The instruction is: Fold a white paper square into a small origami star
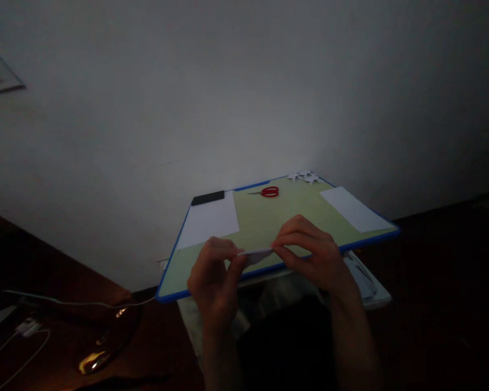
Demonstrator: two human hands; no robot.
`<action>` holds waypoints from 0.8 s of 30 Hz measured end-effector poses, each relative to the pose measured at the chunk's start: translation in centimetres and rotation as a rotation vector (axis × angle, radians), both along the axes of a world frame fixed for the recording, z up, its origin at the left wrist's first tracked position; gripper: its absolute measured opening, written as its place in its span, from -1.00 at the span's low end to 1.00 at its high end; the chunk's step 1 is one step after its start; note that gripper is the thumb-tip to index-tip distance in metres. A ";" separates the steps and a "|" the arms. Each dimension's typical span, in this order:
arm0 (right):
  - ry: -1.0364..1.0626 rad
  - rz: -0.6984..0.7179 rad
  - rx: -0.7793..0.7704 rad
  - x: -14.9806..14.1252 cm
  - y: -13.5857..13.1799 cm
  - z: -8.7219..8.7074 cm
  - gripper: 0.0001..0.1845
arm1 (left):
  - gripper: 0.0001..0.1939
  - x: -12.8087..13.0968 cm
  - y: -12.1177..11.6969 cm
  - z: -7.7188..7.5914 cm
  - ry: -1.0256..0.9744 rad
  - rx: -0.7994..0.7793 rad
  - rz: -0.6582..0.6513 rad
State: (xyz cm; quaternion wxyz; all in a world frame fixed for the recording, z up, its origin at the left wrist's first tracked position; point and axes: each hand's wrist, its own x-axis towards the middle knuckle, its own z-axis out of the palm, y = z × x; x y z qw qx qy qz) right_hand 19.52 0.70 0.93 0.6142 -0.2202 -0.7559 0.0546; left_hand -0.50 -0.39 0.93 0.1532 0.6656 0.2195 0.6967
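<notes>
Between my two hands stretches a small folded piece of white paper (257,256), held just above the near edge of a pale green table top (256,217) with a blue rim. My left hand (215,277) pinches its left end between thumb and fingers. At the other end, the thumb and forefinger of my right hand (309,251) grip the paper's corner. Beyond the hands lies a pair of scissors (269,191) with red handles, blades pointing left. The scene is dim, so the paper's folds are hard to make out.
White sheets (209,221) lie at the table's left, with a dark flat object (207,197) on their far edge. More white paper (354,209) rests at the right. Small folded paper pieces (305,176) are heaped at the far right corner, near the wall (244,98). A white cable (85,303) runs at left.
</notes>
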 end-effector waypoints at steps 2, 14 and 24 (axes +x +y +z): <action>-0.023 -0.012 -0.009 -0.1 0.1 -0.1 -0.89 | -0.85 -0.1 0.0 0.0 0.000 -0.051 0.026; -0.004 -0.023 -0.077 -0.2 -0.5 0.0 -0.50 | -0.87 -0.2 0.1 0.2 0.002 -0.071 0.058; 0.174 0.156 -0.123 -1.6 0.2 -0.5 -0.85 | -0.83 -0.1 0.3 0.0 0.213 -0.069 -0.046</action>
